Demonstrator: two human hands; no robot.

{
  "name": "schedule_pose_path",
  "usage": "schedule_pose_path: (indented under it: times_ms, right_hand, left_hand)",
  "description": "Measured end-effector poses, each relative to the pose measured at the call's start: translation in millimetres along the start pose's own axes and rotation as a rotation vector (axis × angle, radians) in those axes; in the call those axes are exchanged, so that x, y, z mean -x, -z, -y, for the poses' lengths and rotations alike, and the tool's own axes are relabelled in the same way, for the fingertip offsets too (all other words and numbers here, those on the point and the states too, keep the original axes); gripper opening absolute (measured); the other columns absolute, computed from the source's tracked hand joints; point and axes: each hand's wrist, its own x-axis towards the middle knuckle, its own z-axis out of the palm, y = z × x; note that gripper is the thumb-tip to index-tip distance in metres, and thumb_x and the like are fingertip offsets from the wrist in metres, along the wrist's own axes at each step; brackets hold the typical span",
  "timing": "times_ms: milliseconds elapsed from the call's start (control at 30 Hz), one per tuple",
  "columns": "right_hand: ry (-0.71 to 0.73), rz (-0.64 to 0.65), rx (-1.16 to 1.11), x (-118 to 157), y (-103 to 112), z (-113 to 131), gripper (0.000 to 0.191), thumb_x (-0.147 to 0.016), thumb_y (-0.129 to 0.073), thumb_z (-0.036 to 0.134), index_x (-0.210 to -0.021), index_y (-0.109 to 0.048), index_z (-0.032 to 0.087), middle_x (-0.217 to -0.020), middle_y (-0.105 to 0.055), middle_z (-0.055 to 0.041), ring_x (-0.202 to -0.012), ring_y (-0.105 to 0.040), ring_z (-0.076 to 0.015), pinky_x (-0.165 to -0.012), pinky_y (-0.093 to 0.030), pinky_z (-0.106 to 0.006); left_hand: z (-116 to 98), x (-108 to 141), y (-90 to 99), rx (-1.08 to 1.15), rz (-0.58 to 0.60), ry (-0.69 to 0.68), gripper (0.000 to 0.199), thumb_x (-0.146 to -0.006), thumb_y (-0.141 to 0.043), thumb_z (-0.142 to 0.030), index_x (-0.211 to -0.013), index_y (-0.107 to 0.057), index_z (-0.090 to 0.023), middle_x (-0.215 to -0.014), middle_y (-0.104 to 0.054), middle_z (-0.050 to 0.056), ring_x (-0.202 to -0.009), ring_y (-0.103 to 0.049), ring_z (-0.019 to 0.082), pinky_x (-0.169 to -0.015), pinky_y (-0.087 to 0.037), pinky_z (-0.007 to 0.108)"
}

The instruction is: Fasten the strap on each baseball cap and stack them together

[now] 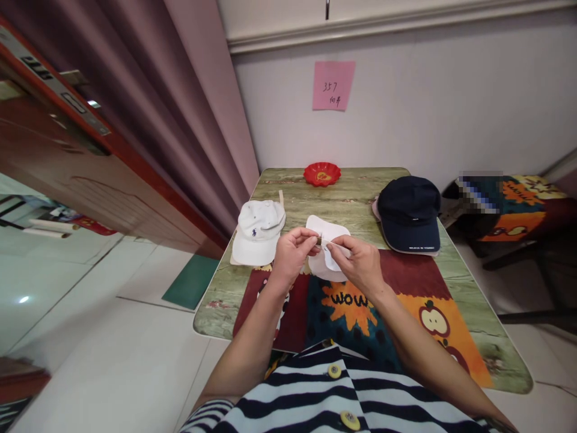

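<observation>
In the middle of the table lies a white cap (331,228), partly covered by my hands. My left hand (293,249) is closed in a pinch at the small dark buckle on the cap's strap (325,242). Opposite it, my right hand (358,257) pinches the white strap between thumb and fingers. The two sets of fingertips are only a short gap apart. Left of them sits another white cap (260,225) with a small dark logo, brim toward me. A dark navy cap (409,210), with white lettering on its brim, rests on the right, apparently over a lighter cap.
A red scalloped dish (322,174) stands at the table's far edge. Under my forearms lies a colourful mat (345,300) marked "WOW". A pink note (333,86) is on the wall. A wooden door (135,180) and curtain are at left, a patterned stool (525,207) at right.
</observation>
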Motion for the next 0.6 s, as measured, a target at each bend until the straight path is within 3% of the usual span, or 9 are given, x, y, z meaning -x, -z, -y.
schedule_pose_path:
  times_ms: [167,300,433,600]
  right_hand:
    - [-0.046,0.109,-0.041,-7,5,0,0.025,-0.090,-0.063,0.044,-0.085,-0.077,0.023,-0.076,-0.076,-0.0017,-0.063,-0.064,-0.0163,-0.060,-0.036,-0.027]
    - [-0.088,0.163,-0.073,-10,11,-1,0.027,-0.088,-0.065,0.048,-0.088,-0.076,0.023,-0.068,-0.072,-0.0004,-0.058,-0.058,-0.0148,-0.057,-0.035,-0.027]
    - [-0.154,0.205,-0.168,-9,19,-6,0.022,-0.087,-0.064,0.041,-0.086,-0.072,0.021,-0.065,-0.068,0.0008,-0.054,-0.054,-0.0127,-0.055,-0.035,-0.026]
    - [-0.179,0.219,-0.270,-6,21,-11,0.020,-0.087,-0.062,0.038,-0.083,-0.070,0.020,-0.065,-0.065,0.0009,-0.057,-0.054,-0.0129,-0.055,-0.036,-0.025]
  left_hand:
    - [-2,1,-1.9,-0.034,0.071,-0.019,0.025,-0.072,-0.079,-0.036,-0.083,-0.069,-0.015,-0.071,-0.070,0.001,-0.061,-0.066,0.012,-0.065,-0.053,0.025]
    - [0,0,-0.9,-0.022,0.054,-0.003,0.024,-0.073,-0.078,-0.035,-0.081,-0.067,-0.015,-0.069,-0.069,0.000,-0.061,-0.066,0.012,-0.066,-0.053,0.025]
    - [1,-3,5.2,-0.011,0.047,0.023,0.026,-0.071,-0.079,-0.035,-0.082,-0.066,-0.015,-0.067,-0.069,0.001,-0.061,-0.066,0.013,-0.065,-0.052,0.025]
    - [2,-2,6.8,0.015,0.134,0.067,0.031,-0.071,-0.082,-0.038,-0.086,-0.068,-0.014,-0.072,-0.071,0.002,-0.064,-0.067,0.013,-0.067,-0.052,0.025]
